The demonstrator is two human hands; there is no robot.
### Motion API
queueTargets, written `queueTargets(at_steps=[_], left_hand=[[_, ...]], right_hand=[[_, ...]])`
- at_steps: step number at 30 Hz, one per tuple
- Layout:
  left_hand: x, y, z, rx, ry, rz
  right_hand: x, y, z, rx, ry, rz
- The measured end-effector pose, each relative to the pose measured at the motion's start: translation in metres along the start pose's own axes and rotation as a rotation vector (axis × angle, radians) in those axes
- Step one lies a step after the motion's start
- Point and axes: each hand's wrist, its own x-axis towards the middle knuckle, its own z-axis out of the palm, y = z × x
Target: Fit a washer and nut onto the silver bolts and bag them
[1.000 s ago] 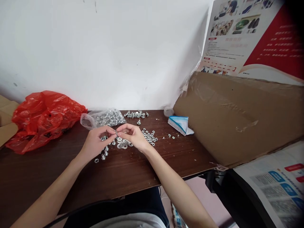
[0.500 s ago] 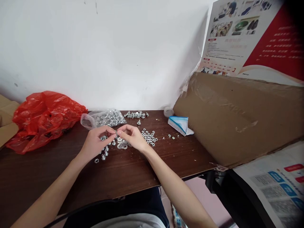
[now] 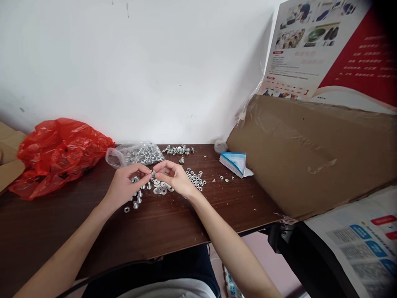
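On desk (image 3: 149, 231), rear: bag (image 3: 114, 158) w/ metal bits (image 3: 145, 155); hardware pile (image 3: 177, 150) to its R;
Blocked: washers (image 3: 161, 188), partly, by R hand (image 3: 177, 180);
Metal part (image 3: 153, 174): pinched betw. L hand (image 3: 125, 185) & R hand;
Vs. earlier: more of it shows

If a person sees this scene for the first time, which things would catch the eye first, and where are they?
Probably the crumpled bright-red plastic bag first, at the left of the dark brown table. Next, perhaps the large brown cardboard panel filling much of the right side. Then, in the middle, the bare left hand and right hand, meeting at a small silver metal piece near flat round silver washers.
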Motion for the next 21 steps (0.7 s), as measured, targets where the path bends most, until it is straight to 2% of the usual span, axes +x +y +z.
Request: queueTargets(at_steps=[2,6,11,17,21], left_hand=[[0.0000,-0.0008,0.0000,-0.003,0.006,-0.004],[0.0002,-0.0020,-0.0002,0.005,0.000,-0.003],[0.0006,-0.0001,0.0000,0.010,0.009,0.013],[0.0004,-0.0018,0.0004,0.007,-0.012,0.006],[0.0008,-0.0029,0.0002,0.036,-0.002,-0.001]], right_hand=[[-0.0005,-0.0006,0.0005,-0.019,0.017,-0.022],[-0.0005,0.0023,-0.0003,-0.210,0.072,-0.047],[-0.0002,0.0039,-0.0014,-0.112,-0.044,-0.150],[-0.0008,0.0031,0.0002,-0.239,0.047,-0.048],[-0.0004,0.0025,-0.0002,-0.147,0.025,-0.053]])
